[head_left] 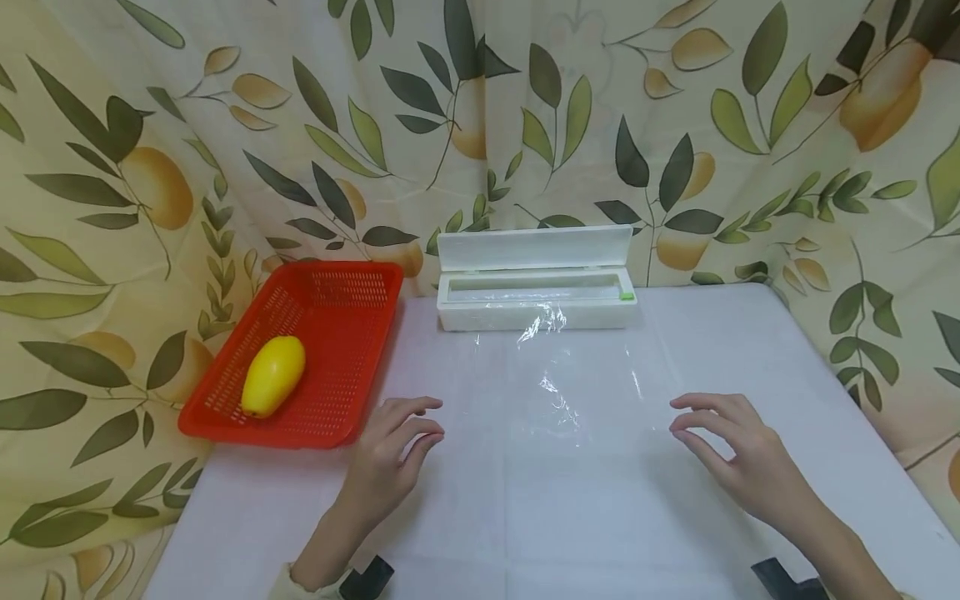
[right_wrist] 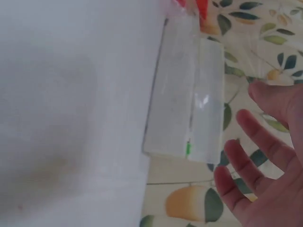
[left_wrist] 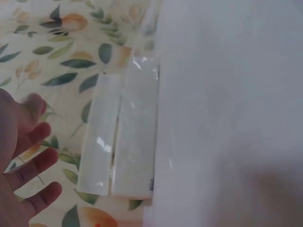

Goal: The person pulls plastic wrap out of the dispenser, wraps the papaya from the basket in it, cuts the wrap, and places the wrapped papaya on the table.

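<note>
At the bottom edge, a black wrist piece [head_left: 367, 578] sits at the left wrist and another at the right; the frame cuts both off. The left hand [head_left: 390, 450] and right hand [head_left: 731, 450] face each other, palms inward, thumbs below bent fingers whose tips come close to the thumbs. Whether either pinches anything is impossible to tell: the wrist views show 4 digits of each hand, loosely spread, but a film edge between the tips would hardly show.

Clear film [head_left: 558, 400] lies between the hands, running to the box over the white table [head_left: 502, 517]; only glints mark it, and its near and side edges fade out. The red basket [head_left: 333, 375], near the left hand, holds 1 yellow fruit [head_left: 273, 377]. Farther back, the white box [head_left: 536, 317] has its lid [head_left: 536, 248] raised and a green piece [head_left: 627, 297] at its right end. Behind hangs a leaf-patterned curtain [head_left: 570, 50].
</note>
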The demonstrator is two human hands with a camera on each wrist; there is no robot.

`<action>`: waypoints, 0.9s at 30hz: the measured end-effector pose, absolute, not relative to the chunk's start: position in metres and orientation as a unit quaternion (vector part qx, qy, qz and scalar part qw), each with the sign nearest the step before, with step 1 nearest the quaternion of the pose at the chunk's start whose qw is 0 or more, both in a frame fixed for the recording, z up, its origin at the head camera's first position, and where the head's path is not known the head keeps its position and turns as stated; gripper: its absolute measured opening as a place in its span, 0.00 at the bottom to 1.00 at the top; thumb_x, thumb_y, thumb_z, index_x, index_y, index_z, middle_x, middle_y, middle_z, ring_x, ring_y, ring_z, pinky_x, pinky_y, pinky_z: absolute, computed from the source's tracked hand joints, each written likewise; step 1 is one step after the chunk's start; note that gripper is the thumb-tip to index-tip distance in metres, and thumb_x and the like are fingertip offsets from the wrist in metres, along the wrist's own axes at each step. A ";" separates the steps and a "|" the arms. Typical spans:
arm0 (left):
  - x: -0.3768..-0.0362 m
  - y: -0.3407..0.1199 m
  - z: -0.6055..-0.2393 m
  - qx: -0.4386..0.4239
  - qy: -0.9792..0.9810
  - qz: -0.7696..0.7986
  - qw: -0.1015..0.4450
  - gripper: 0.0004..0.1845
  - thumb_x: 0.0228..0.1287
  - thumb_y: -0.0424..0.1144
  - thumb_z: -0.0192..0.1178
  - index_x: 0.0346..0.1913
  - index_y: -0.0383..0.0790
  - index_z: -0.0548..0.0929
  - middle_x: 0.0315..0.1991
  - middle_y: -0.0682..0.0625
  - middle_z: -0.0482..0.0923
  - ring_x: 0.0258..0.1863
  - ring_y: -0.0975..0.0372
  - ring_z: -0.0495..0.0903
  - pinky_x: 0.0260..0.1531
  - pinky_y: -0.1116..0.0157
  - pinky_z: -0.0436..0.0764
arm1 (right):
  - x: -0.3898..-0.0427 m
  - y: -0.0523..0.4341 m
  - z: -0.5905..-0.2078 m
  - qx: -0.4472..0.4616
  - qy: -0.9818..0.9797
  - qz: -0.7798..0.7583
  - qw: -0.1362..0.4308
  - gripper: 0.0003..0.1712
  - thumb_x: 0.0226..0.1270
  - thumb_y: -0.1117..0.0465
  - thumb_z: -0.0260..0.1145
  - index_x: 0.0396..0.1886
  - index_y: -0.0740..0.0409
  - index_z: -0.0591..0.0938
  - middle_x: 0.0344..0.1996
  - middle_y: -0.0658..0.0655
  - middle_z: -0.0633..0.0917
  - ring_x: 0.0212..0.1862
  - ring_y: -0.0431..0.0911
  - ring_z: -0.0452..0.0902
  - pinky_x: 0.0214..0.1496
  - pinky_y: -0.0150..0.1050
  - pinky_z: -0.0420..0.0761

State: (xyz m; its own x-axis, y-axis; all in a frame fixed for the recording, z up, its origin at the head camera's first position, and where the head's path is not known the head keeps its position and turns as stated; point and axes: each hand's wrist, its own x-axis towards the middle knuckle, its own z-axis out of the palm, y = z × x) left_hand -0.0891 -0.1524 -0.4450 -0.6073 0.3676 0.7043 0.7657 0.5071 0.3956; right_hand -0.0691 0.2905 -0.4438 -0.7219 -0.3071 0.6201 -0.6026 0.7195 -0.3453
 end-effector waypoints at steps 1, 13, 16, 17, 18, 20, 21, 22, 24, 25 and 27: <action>-0.089 -0.153 -0.448 -0.345 -0.826 -0.356 0.269 0.11 0.56 0.26 0.74 0.38 0.42 0.87 0.53 0.47 0.85 0.47 0.54 0.81 0.50 0.66 0.78 | -0.067 0.292 -0.448 0.260 -0.888 0.274 0.263 0.29 0.78 0.35 0.52 0.35 0.50 0.88 0.49 0.53 0.85 0.53 0.43 0.73 0.50 0.18 0.69; -0.073 -0.160 -0.479 -0.319 -0.876 -0.328 0.154 0.11 0.52 0.29 0.78 0.34 0.47 0.90 0.50 0.55 0.85 0.49 0.59 0.80 0.46 0.63 0.79 | -0.045 0.296 -0.485 0.278 -0.897 0.285 0.194 0.28 0.40 0.77 0.78 0.33 0.39 0.83 0.49 0.50 0.84 0.51 0.39 0.71 0.53 0.20 0.67; -0.071 -0.161 -0.487 -0.323 -0.878 -0.322 0.148 0.12 0.51 0.27 0.78 0.33 0.48 0.89 0.48 0.53 0.86 0.48 0.57 0.81 0.44 0.61 0.79 | -0.041 0.295 -0.493 0.274 -0.899 0.288 0.184 0.29 0.41 0.76 0.79 0.33 0.37 0.82 0.49 0.49 0.84 0.50 0.37 0.71 0.54 0.20 0.66; -0.070 -0.162 -0.489 -0.325 -0.878 -0.320 0.146 0.12 0.51 0.27 0.78 0.32 0.48 0.89 0.48 0.52 0.86 0.47 0.57 0.81 0.44 0.61 0.79 | -0.039 0.295 -0.495 0.273 -0.900 0.289 0.181 0.29 0.41 0.76 0.79 0.33 0.36 0.82 0.49 0.49 0.84 0.51 0.37 0.71 0.54 0.20 0.66; -0.069 -0.162 -0.491 -0.324 -0.880 -0.317 0.141 0.12 0.51 0.27 0.77 0.32 0.49 0.89 0.48 0.52 0.86 0.47 0.57 0.81 0.44 0.61 0.79 | -0.038 0.294 -0.497 0.272 -0.901 0.288 0.180 0.29 0.41 0.75 0.79 0.32 0.36 0.82 0.49 0.48 0.84 0.50 0.36 0.71 0.54 0.20 0.66; -0.067 -0.162 -0.494 -0.324 -0.884 -0.313 0.129 0.12 0.52 0.27 0.77 0.32 0.49 0.88 0.47 0.51 0.86 0.47 0.56 0.81 0.44 0.60 0.79 | -0.036 0.293 -0.501 0.271 -0.902 0.285 0.177 0.29 0.42 0.75 0.80 0.32 0.35 0.82 0.49 0.48 0.84 0.50 0.36 0.71 0.52 0.21 0.67; -0.065 -0.162 -0.495 -0.321 -0.887 -0.310 0.119 0.12 0.52 0.27 0.76 0.32 0.49 0.88 0.48 0.52 0.86 0.48 0.57 0.81 0.45 0.61 0.79 | -0.035 0.293 -0.503 0.272 -0.903 0.283 0.176 0.29 0.42 0.74 0.80 0.31 0.35 0.82 0.48 0.48 0.84 0.49 0.36 0.71 0.51 0.22 0.68; -0.064 -0.162 -0.496 -0.316 -0.890 -0.310 0.109 0.12 0.53 0.27 0.76 0.32 0.50 0.88 0.48 0.52 0.86 0.48 0.57 0.81 0.45 0.61 0.79 | -0.034 0.292 -0.505 0.273 -0.903 0.281 0.175 0.28 0.42 0.74 0.80 0.31 0.35 0.82 0.48 0.48 0.84 0.48 0.36 0.71 0.50 0.23 0.68; -0.062 -0.162 -0.496 -0.308 -0.895 -0.310 0.086 0.11 0.55 0.28 0.75 0.32 0.50 0.88 0.49 0.53 0.86 0.49 0.58 0.81 0.46 0.60 0.79 | -0.033 0.291 -0.507 0.268 -0.908 0.273 0.170 0.27 0.43 0.72 0.81 0.29 0.34 0.82 0.47 0.49 0.84 0.47 0.38 0.70 0.49 0.26 0.68; -0.061 -0.162 -0.496 -0.304 -0.898 -0.310 0.076 0.11 0.55 0.29 0.75 0.32 0.50 0.88 0.49 0.53 0.86 0.49 0.58 0.81 0.47 0.60 0.79 | -0.033 0.291 -0.509 0.261 -0.913 0.268 0.164 0.26 0.44 0.71 0.81 0.29 0.33 0.82 0.47 0.49 0.84 0.47 0.38 0.70 0.49 0.26 0.68; -0.059 -0.161 -0.496 -0.292 -0.904 -0.308 0.057 0.10 0.56 0.30 0.75 0.31 0.51 0.88 0.49 0.54 0.85 0.49 0.60 0.80 0.47 0.60 0.79 | -0.031 0.290 -0.510 0.252 -0.920 0.259 0.152 0.24 0.47 0.68 0.81 0.28 0.31 0.82 0.48 0.49 0.84 0.47 0.39 0.69 0.48 0.28 0.68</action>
